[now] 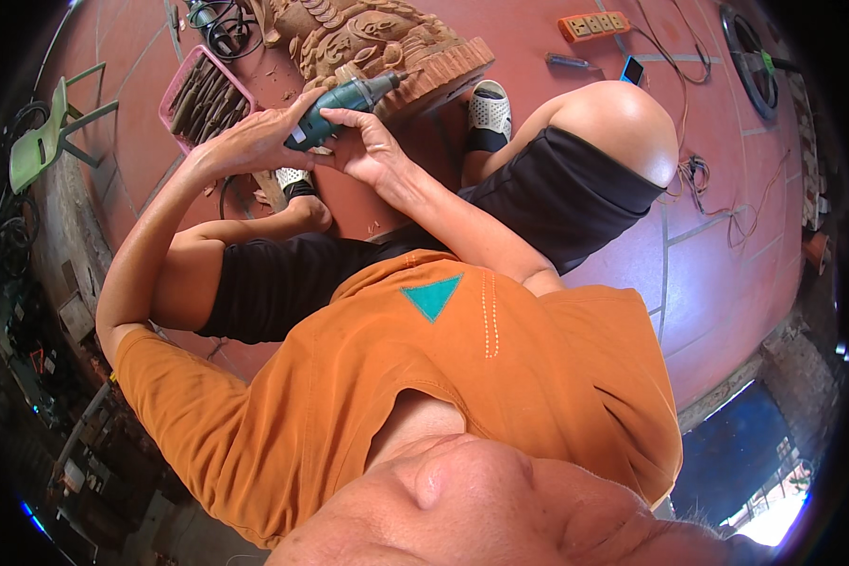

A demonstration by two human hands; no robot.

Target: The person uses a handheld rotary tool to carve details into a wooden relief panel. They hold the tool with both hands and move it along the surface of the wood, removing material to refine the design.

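- Floor (717, 217): reddish tile, running under the seated person and well out to the right of the right hand.
- Carving (349, 47): brown, lying on the floor beyond both hands and extending to their right. Figured relief is already cut over much of the visible face; the base end carries ridged blocks. No coat or polish is evident, so the surface is judged unfinished. Amount of cutting left: cannot be determined; the far end is out of view.
- Chair (40, 151): pale green, well to the left of the left hand.
- Basket (175, 97): pink, near the left hand on its far left side, filled with brown rod-like pieces (208, 102).
- Power strip (594, 26): orange, beyond the right hand and well to its right.
- Power tool (347, 96): green with a grey nose, located between the two hands, tip pointing right toward the carving's base. Contact with the carving cannot be confirmed.
- Left hand (259, 137): closed around the tool's rear body.
- Right hand (375, 151): thumb against the casing, fingers half curled; whether it grips cannot be told.
- Chips (373, 227): few, small, on the floor bodyward of the right hand; consistent with some material removed.
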